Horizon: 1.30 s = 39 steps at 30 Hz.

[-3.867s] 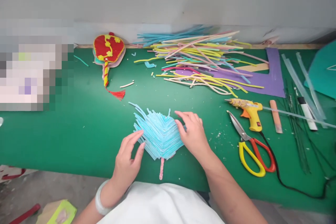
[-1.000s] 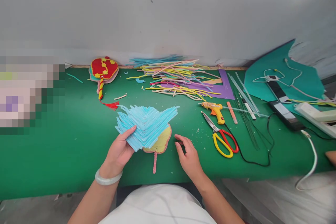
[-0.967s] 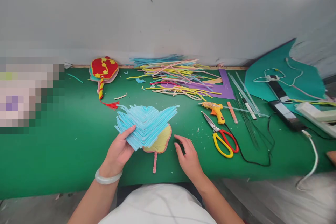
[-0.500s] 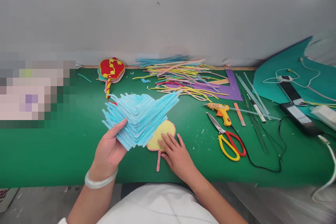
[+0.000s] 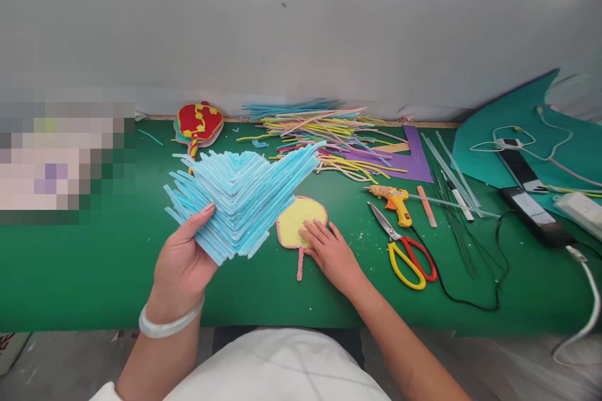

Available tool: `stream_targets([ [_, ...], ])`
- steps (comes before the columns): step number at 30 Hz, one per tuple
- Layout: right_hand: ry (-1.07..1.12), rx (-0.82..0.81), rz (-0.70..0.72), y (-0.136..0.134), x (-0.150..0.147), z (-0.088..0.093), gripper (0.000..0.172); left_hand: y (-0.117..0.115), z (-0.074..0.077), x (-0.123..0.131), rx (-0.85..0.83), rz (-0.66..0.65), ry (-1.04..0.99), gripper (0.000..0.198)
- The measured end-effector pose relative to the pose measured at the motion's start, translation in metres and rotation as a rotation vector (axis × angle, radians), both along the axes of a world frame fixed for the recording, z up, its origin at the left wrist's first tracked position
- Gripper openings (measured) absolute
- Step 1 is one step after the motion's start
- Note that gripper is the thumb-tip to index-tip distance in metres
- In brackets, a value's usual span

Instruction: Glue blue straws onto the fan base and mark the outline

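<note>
My left hand pinches the lower left edge of a light-blue panel of pipe cleaners, laid side by side in a V pattern with uneven ends. It is held raised above the table, thumb on top, with the other fingers hidden behind it. My right hand lies with fingers stretched out over the right part of a yellow fan-shaped piece. That piece has a pink edge and a short pink handle, and rests flat on the green table.
Behind lie loose coloured pipe cleaners, a purple sheet and a red-and-yellow fan. To the right are a glue gun, scissors, a marker, thin wires, a black cable and a power bank.
My right hand has slid the yellow fan-shaped piece right and away from me, out from beside the blue panel. My left hand has shifted the panel slightly left and up.
</note>
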State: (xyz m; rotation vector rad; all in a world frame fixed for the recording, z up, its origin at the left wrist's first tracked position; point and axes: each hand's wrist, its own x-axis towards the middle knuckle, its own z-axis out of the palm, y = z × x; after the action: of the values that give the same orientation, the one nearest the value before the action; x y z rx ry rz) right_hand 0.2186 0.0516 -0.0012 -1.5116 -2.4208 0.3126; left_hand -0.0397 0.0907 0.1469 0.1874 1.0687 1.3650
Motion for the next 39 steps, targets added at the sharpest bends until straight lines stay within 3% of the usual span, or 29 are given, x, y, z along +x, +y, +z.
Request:
stream_targets([
  [7, -0.071, 0.011, -0.052, 0.011, 0.050, -0.003, 0.042, -0.004, -0.040, 0.000, -0.068, -0.039, 0.011, 0.057],
  [15, -0.057, -0.044, -0.130, 0.007, 0.076, -0.004, 0.042, -0.005, -0.047, 0.005, -0.140, -0.018, 0.005, 0.050],
  [20, 0.054, -0.061, -0.089, 0.001, 0.056, -0.003, 0.043, -0.006, -0.047, 0.010, -0.134, -0.031, -0.013, 0.046],
  [32, 0.079, -0.028, 0.019, -0.032, -0.037, -0.003, 0.045, -0.010, -0.056, 0.021, -0.168, -0.062, 0.022, 0.041],
  [39, 0.076, -0.009, 0.007, -0.036, -0.045, -0.006, 0.045, -0.010, -0.057, 0.019, -0.156, -0.046, 0.019, 0.042],
])
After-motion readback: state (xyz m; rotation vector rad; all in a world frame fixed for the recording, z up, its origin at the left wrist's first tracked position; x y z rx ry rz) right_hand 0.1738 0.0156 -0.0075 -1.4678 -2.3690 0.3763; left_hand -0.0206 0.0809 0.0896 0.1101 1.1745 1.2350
